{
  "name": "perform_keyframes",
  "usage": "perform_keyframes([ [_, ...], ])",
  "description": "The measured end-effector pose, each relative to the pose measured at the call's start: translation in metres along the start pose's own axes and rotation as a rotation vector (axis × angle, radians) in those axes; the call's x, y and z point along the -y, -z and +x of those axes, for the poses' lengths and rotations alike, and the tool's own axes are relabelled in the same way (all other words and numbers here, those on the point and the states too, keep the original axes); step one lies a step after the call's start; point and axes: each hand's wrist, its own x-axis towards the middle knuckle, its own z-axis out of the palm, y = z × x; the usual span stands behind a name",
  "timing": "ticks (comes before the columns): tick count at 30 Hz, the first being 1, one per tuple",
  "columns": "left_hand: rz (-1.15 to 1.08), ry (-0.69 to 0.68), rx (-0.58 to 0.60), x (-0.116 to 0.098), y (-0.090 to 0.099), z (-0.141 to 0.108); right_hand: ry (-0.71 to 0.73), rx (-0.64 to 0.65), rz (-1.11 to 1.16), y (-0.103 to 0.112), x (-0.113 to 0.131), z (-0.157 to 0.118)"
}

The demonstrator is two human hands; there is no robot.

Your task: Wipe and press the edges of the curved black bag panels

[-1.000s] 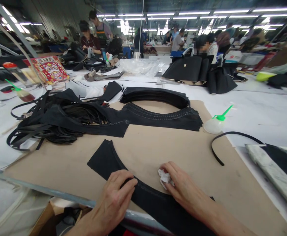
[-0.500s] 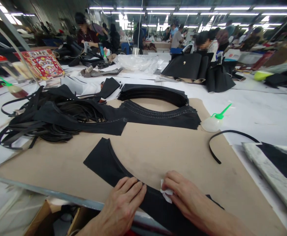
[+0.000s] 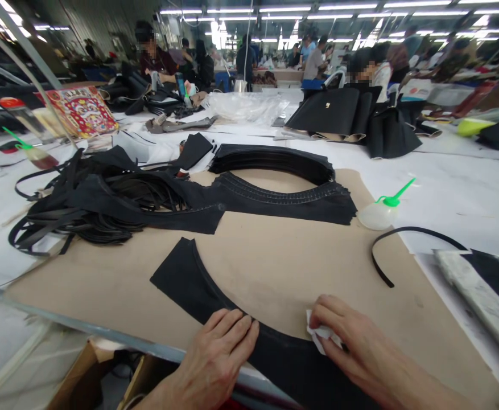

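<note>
A curved black piece [image 3: 292, 360] lies across the front of the brown board [image 3: 266, 256], its pointed left end flat on the board. My left hand [image 3: 219, 353] presses on its middle, fingers lying flat side by side near the curved upper edge. Further right, my right hand [image 3: 347, 336] pinches a crumpled white cloth [image 3: 317, 333] against that same edge. The right end of the piece is hidden under my right forearm and the frame's bottom.
Behind are stacked curved black pieces [image 3: 275, 159], a heap of black strips [image 3: 104, 199] and a green-tipped bottle [image 3: 379, 213]. A loose black strip [image 3: 377, 259] and a marble slab [image 3: 479, 302] lie right. Several people work beyond.
My right hand has slid right along the curved edge with the white cloth, away from my left hand. My left hand keeps its place on the black piece. The view has shifted slightly.
</note>
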Motion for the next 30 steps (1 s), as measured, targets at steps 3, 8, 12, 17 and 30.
perform_keyframes([
  [3,0.009,-0.006,0.001,-0.002,0.0,0.0,0.073,-0.063,0.138,-0.005,0.019,0.018],
  [8,0.024,-0.007,-0.043,-0.002,-0.002,-0.001,0.157,-0.007,0.118,-0.032,0.037,0.04],
  [12,0.008,0.007,-0.023,0.0,-0.001,0.0,0.082,0.086,0.032,-0.024,0.024,0.031],
  [17,0.007,0.004,-0.042,-0.002,0.0,0.0,0.057,0.058,0.017,-0.01,0.029,0.036],
  [30,0.044,-0.028,-0.064,0.0,0.0,-0.003,0.029,0.113,0.026,-0.016,0.032,0.038],
])
